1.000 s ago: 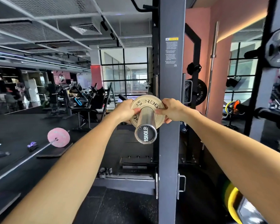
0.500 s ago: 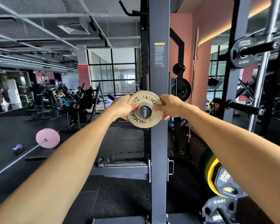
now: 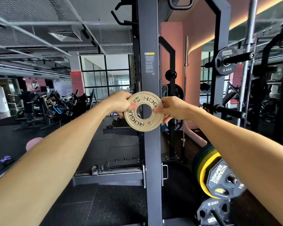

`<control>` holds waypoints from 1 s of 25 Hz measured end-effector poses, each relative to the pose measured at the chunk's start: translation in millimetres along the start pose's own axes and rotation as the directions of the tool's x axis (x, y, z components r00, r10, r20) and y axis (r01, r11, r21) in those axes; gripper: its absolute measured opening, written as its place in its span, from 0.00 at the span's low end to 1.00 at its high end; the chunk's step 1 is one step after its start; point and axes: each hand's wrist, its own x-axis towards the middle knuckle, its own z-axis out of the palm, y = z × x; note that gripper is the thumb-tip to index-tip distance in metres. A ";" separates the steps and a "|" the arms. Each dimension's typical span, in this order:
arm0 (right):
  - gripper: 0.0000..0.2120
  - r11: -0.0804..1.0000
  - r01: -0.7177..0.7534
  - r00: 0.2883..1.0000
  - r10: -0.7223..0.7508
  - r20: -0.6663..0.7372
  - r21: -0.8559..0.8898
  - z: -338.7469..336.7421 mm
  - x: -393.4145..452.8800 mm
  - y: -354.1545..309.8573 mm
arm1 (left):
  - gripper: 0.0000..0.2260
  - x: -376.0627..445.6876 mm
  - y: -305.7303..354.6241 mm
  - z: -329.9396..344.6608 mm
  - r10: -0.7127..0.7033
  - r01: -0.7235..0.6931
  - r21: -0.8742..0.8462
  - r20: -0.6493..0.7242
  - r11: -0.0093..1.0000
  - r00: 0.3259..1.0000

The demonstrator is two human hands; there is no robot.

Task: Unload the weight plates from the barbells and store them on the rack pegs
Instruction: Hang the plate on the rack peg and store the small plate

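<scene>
A small cream weight plate (image 3: pixel 149 123) marked ROGUE and 0.5 is held up in front of a dark rack upright (image 3: pixel 149 46). My left hand (image 3: pixel 119 103) grips its left edge and my right hand (image 3: pixel 171 107) grips its right edge. The plate's centre hole is empty, with the upright showing through it. A bare black rack peg (image 3: pixel 229 110) sticks out at the right. Higher up, another peg carries a black 2.5 kg plate (image 3: pixel 225 62).
Yellow, green and black plates (image 3: pixel 207 170) hang on low pegs at the lower right, with a 10 kg plate (image 3: pixel 211 209) below. A barbell (image 3: pixel 185 79) stands upright by the pink wall. A pink plate (image 3: pixel 32 143) lies on the floor at the left, with machines behind.
The plate has slid off the end of the barbell sleeve that filled its hole. Both hands kept hold of it, and the view has turned to the right.
</scene>
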 end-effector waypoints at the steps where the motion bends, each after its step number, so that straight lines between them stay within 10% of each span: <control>1: 0.11 1.000 0.004 1.000 -0.004 -0.005 0.007 -8.7 -2.2 3.8 | 0.08 4.1 8.1 3.5 0.002 -0.002 -0.001 0.005 1.000 1.000; 25: 0.17 0.997 -0.034 0.997 0.029 -0.076 -0.068 -310.1 -26.6 225.3 | 0.05 199.0 243.6 224.3 0.120 -0.121 0.013 0.015 0.993 0.993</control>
